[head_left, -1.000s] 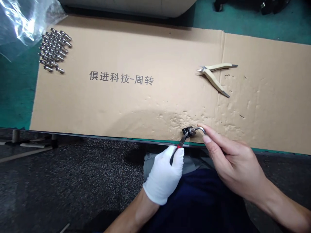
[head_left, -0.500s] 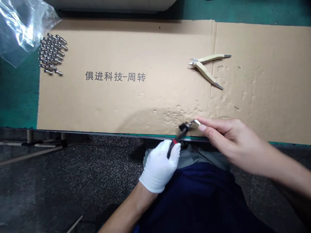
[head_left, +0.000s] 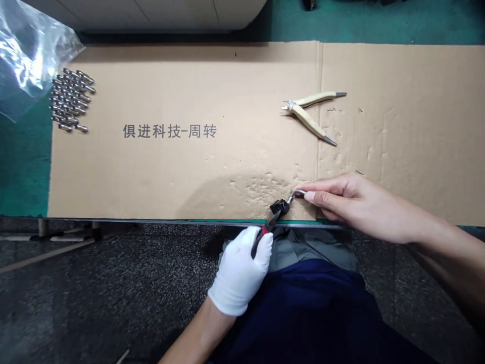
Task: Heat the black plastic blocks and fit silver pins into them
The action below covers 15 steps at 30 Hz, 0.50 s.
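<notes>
My left hand [head_left: 239, 270], in a white glove, is closed around the handles of dark pliers [head_left: 270, 225] with a red band. The jaws hold a small black block [head_left: 279, 206] at the table's front edge. A short silvery piece [head_left: 290, 199] sticks out of the block's right side. My bare right hand [head_left: 352, 205] pinches a bent metal rod that looks like a hex key [head_left: 299, 192] between thumb and fingers. The rod's far end meets the silvery piece; my fingers partly cover the rest of it.
Cream-handled cutting pliers [head_left: 308, 114] lie spread on the cardboard sheet [head_left: 170, 172]. Several shiny metal pins [head_left: 71, 100] are grouped at the left, beside a clear plastic bag [head_left: 30, 60]. A grey rounded object [head_left: 170, 12] stands along the back.
The view has shifted, so the tabletop sits lower and further left. My right hand has turned to a flatter angle, still pinching the rod. My left hand keeps its hold on the pliers.
</notes>
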Motion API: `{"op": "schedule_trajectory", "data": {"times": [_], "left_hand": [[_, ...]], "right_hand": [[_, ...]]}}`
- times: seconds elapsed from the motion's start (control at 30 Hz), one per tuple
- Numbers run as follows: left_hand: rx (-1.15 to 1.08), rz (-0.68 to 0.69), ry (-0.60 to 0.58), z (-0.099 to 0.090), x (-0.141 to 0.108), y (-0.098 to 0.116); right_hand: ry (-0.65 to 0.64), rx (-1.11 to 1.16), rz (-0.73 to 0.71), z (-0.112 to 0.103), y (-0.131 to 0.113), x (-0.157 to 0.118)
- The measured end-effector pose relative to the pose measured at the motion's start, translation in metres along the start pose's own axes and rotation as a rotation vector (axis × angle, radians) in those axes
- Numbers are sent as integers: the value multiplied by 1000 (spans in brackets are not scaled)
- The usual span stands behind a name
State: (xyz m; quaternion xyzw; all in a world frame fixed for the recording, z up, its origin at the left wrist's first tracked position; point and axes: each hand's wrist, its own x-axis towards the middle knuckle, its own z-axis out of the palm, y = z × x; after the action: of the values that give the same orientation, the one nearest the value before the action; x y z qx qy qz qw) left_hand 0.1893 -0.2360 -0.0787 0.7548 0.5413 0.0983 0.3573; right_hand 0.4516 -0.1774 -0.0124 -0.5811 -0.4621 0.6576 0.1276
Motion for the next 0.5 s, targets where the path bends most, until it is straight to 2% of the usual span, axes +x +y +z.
{"op": "schedule_trajectory", "data": {"times": [0.17, 0.33, 0.4, 0.5], "left_hand": [[-73, -38, -5, 1, 1, 0], [-246, -167, -59, 3, -4, 4], [-361, -230, -83, 5, -9, 2], [-562, -294, -66, 12, -18, -5]], "right_hand": [[-34, 107, 51, 0, 6, 0], [-21, 287, 105, 3, 8, 0], [18, 387, 148, 5, 6, 9], [91, 510, 161, 10, -12, 38]]}}
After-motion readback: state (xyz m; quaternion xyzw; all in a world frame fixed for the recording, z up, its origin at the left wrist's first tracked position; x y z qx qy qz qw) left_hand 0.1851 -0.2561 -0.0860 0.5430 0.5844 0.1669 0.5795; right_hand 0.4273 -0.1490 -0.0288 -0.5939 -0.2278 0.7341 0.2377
